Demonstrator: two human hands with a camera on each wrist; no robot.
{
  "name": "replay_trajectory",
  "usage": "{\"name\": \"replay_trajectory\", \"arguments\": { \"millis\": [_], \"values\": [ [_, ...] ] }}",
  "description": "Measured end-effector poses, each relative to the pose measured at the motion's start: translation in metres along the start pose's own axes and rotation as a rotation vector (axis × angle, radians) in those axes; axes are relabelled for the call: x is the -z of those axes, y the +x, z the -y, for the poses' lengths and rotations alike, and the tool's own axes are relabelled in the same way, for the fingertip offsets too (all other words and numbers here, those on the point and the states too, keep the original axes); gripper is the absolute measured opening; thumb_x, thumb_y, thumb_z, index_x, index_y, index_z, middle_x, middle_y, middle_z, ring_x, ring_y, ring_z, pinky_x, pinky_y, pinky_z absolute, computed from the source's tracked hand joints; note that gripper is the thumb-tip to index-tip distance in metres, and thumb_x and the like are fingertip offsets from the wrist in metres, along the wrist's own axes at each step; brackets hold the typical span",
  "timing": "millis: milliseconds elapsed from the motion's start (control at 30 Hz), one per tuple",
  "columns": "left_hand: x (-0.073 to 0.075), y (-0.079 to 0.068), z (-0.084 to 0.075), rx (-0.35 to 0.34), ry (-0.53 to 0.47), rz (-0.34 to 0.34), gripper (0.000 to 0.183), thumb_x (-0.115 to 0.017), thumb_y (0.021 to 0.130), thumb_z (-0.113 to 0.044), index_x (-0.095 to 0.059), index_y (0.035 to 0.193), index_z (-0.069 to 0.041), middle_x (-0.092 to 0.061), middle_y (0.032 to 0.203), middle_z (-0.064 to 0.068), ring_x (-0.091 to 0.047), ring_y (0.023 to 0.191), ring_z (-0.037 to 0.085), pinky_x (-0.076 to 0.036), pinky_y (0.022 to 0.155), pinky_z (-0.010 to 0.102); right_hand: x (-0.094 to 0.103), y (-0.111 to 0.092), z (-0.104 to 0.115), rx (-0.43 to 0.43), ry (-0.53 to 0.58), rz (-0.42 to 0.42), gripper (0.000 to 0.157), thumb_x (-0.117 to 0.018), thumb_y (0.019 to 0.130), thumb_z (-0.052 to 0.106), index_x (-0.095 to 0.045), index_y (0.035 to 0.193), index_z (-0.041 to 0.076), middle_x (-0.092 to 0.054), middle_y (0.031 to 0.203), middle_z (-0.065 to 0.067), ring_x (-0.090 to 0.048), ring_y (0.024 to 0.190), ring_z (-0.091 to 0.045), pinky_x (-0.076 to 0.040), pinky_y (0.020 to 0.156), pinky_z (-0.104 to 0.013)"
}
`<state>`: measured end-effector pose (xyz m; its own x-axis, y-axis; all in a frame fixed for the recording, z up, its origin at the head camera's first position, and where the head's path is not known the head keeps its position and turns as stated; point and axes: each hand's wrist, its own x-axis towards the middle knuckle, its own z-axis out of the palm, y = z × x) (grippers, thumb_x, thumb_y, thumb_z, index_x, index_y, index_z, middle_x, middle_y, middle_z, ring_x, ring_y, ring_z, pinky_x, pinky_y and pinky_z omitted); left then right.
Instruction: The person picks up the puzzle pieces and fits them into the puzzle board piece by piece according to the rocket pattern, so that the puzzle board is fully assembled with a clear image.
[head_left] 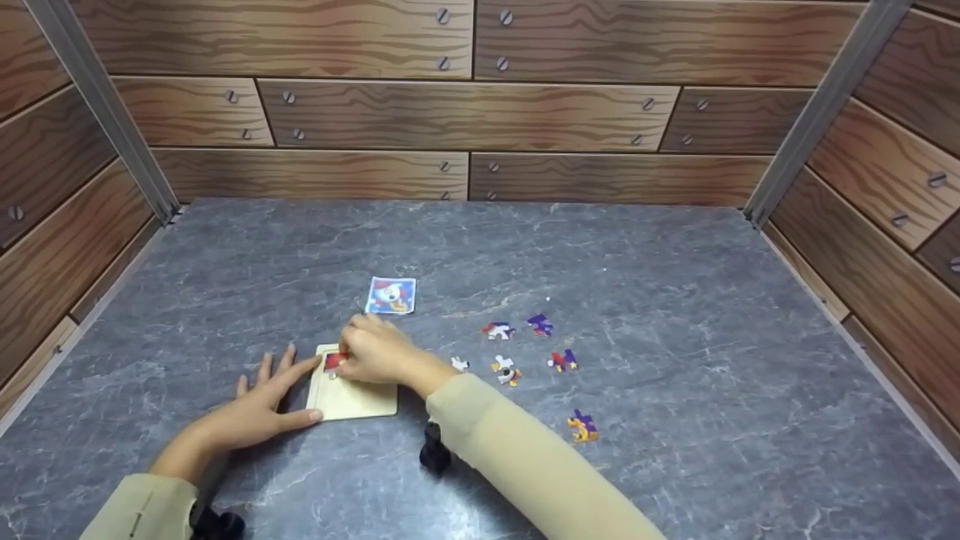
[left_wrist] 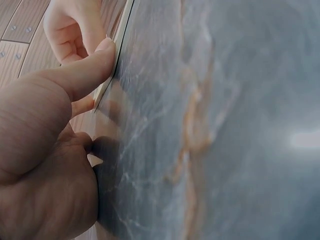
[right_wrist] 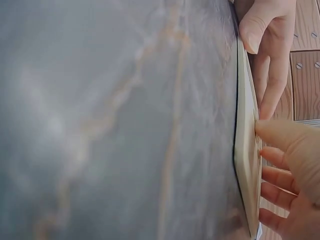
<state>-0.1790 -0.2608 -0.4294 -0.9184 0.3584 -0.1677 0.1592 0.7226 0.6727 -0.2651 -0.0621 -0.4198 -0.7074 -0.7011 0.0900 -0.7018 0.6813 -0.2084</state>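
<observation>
A pale wooden puzzle tray [head_left: 360, 401] lies flat on the table in the head view. My left hand [head_left: 259, 405] is spread along its left side, with thumb and index fingertip touching the edge. At the upper left corner of the tray is a red puzzle piece [head_left: 334, 361]. Over that corner, my right hand [head_left: 379, 351] has its fingers curled and pinches the piece between thumb and fingertips. In the right wrist view, the thumb and fingertips of my right hand [right_wrist: 300, 165] meet the tray's top [right_wrist: 247, 130]; the piece itself is hidden there.
Several loose puzzle pieces lie right of the tray, among them a white one [head_left: 460, 364], a purple one [head_left: 539, 324] and an orange-and-purple one [head_left: 583, 425]. A small picture card [head_left: 391, 295] is behind the tray. Wood-patterned walls [head_left: 465, 112] enclose the grey marbled table [head_left: 675, 300].
</observation>
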Motion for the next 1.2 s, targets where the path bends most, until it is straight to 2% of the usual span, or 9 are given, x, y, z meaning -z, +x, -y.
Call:
{"name": "replay_trajectory", "arguments": {
  "millis": [333,633,767,1033,1200],
  "values": [
    [0.001,0.002,-0.002,0.008,-0.013,0.022,0.081,-0.06,0.086,-0.049,-0.02,0.15,-0.019,0.014,0.151,0.023,0.027,0.13,0.045,0.021,0.091,0.068,-0.001,-0.001,0.001,-0.044,0.017,-0.037,0.026,-0.067,0.084,0.038,-0.066,0.1,0.019,-0.054,0.103,0.005,-0.046,0.095,-0.012,-0.039,0.083,-0.025],
    [-0.001,0.003,-0.001,0.005,-0.008,0.02,0.081,-0.061,0.086,-0.048,-0.021,0.15,-0.019,0.013,0.151,0.024,0.025,0.13,0.046,0.019,0.091,0.069,0.0,-0.002,0.004,-0.07,0.016,-0.024,0.028,-0.067,0.084,0.041,-0.065,0.102,0.019,-0.054,0.101,0.005,-0.047,0.094,-0.011,-0.04,0.084,-0.026],
    [-0.001,0.003,0.0,0.0,-0.008,0.015,0.08,-0.061,0.086,-0.048,-0.021,0.15,-0.019,0.012,0.151,0.024,0.025,0.13,0.047,0.019,0.091,0.07,0.002,-0.002,0.004,-0.082,0.044,-0.024,0.033,-0.067,0.084,0.04,-0.064,0.108,0.017,-0.055,0.101,0.005,-0.048,0.095,-0.011,-0.042,0.085,-0.027],
    [0.0,0.001,0.0,-0.001,-0.001,0.011,0.08,-0.061,0.086,-0.048,-0.022,0.149,-0.019,0.012,0.151,0.025,0.025,0.13,0.048,0.019,0.09,0.07,0.013,-0.007,0.001,-0.058,0.169,-0.022,0.039,-0.067,0.085,0.039,-0.063,0.115,0.015,-0.058,0.109,0.002,-0.052,0.1,-0.012,-0.043,0.086,-0.026],
    [0.001,0.001,0.0,0.006,-0.013,0.024,0.082,-0.061,0.086,-0.048,-0.019,0.15,-0.016,0.013,0.15,0.025,0.026,0.129,0.047,0.02,0.09,0.07,0.023,-0.013,-0.003,0.017,0.238,-0.065,0.038,-0.066,0.087,0.035,-0.063,0.115,0.011,-0.059,0.114,-0.002,-0.053,0.106,-0.014,-0.041,0.091,-0.024]
  ]
}}
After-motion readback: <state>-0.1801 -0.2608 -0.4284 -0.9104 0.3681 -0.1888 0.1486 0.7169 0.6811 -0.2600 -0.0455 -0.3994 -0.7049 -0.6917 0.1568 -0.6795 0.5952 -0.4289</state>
